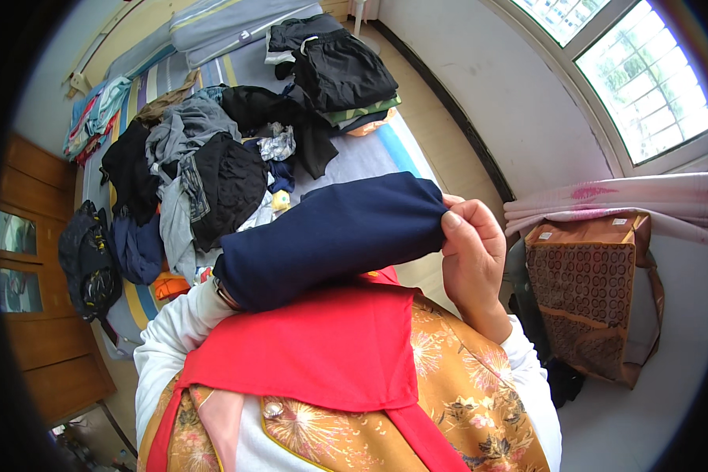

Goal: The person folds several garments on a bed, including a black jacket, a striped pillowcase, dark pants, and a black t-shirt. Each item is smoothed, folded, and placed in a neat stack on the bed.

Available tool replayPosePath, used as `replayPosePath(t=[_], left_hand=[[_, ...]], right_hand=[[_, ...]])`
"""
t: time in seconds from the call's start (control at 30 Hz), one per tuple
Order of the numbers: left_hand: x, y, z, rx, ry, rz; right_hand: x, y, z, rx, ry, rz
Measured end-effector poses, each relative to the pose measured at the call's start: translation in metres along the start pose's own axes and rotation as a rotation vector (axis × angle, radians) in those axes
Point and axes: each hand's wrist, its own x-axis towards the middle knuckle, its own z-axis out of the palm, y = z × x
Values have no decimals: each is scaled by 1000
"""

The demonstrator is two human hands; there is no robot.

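Note:
A navy blue cloth garment is stretched in front of me above a red apron or cloth at my chest. My right hand pinches its right end between thumb and fingers. The left forearm, in a white sleeve, runs into the garment's left end; my left hand is hidden inside or behind the fabric. Beyond the garment, a loose heap of clothes lies on the bed, with a black garment, a grey one and a dark blue one among them.
A stack of folded clothes topped by black shorts lies on the bed's right side. Another pile sits at the far left. Folded bedding is at the back. A brown patterned storage bag stands at right, below a pink curtain.

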Motion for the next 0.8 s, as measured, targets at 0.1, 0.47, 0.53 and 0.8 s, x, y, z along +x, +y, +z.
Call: replayPosePath(t=[0.1, 0.47, 0.53, 0.8], left_hand=[[-7, 4, -8, -90, -18, -14], [-27, -4, -33, -552, -52, -31], [-17, 2, -30, -315, -44, 162], [13, 29, -22, 593, 84, 51]], right_hand=[[-1, -1, 1, -1, 116, -63], [-13, 13, 1, -18, 343, -121], [-10, 16, -7, 86, 296, -117], [15, 21, -6, 21, 250, -130]])
